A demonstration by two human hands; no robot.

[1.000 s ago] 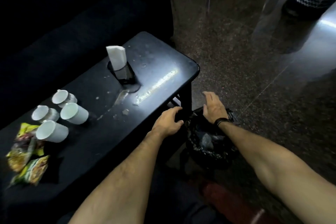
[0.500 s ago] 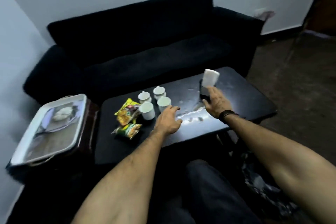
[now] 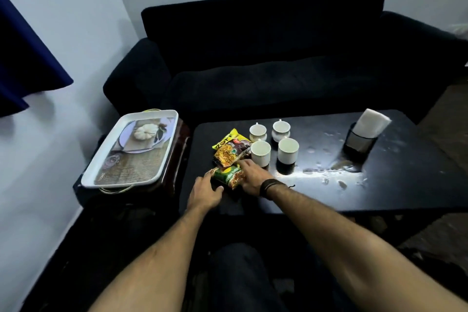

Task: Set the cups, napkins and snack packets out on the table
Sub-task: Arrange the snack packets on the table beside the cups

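Note:
Several white cups (image 3: 260,153) stand grouped at the middle of the black table (image 3: 405,185). Left of them lies a pile of snack packets: a yellow one (image 3: 225,140), an orange-brown one (image 3: 229,156) and a green one (image 3: 226,177) nearest me. My left hand (image 3: 205,194) has its fingers and thumb around the green packet's left end. My right hand (image 3: 253,177) lies flat on the packet's right end, fingers spread, beside the nearest cup. White napkins (image 3: 371,123) stand in a dark holder (image 3: 358,144) at the table's right.
A white tray (image 3: 101,172) with a printed picture rests on a small stand left of the table. A black sofa (image 3: 278,63) runs behind the table. Crumbs and smears mark the tabletop right of the cups. My knee is below the table's near edge.
My view swung up from the floor to the table. Both hands moved left from the table's middle and the napkin holder to the green snack packet.

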